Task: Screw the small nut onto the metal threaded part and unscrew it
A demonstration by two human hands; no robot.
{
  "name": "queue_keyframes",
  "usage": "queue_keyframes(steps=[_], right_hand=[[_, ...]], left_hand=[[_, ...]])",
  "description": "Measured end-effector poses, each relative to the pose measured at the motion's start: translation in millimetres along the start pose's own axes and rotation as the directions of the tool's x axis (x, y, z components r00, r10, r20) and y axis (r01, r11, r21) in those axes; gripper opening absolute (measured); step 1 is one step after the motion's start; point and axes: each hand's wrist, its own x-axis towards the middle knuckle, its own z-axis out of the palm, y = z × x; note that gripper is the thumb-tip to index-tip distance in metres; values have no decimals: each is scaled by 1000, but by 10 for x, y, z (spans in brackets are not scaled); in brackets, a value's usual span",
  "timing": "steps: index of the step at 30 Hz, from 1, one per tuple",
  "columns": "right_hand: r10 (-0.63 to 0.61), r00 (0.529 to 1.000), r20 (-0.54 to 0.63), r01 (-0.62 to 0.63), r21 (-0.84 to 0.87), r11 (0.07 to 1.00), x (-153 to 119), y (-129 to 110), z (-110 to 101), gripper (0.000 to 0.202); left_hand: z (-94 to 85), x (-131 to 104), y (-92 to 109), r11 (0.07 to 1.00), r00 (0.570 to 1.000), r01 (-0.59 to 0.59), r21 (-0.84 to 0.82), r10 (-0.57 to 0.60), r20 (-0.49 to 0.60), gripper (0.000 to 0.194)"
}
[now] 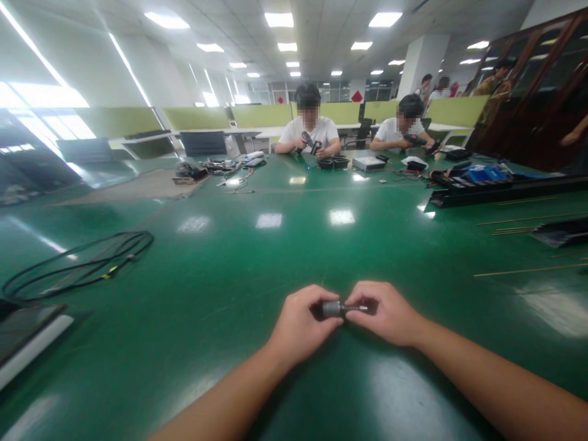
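Observation:
Just above the green table (206, 331), at the lower middle of the head view, a small dark cylindrical tool (331, 309) with a thin metal shaft lies level between my hands. My left hand (303, 318) is closed round its thick grey-black body, thumb and fingers on either side. The thumb and fingertips of my right hand (383, 312) pinch the narrow shaft, whose bright tip points right. Part of the tool's left end is hidden inside my left hand.
A coiled black cable (92, 263) lies at left, above a flat dark device (32, 343). Across the table two people in white shirts hold tools. Electronic parts, a grey box (369, 162), a black rail (500, 191) and thin rods (528, 270) lie farther off.

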Motion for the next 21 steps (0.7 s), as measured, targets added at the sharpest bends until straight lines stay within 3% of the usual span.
queue_keyframes(steps=[21], right_hand=[[97,995,20,-97,-12,995,-18,-15,8,6]], left_hand=[[3,-7,-30,1000,1000,-23,2,23,-17,26]])
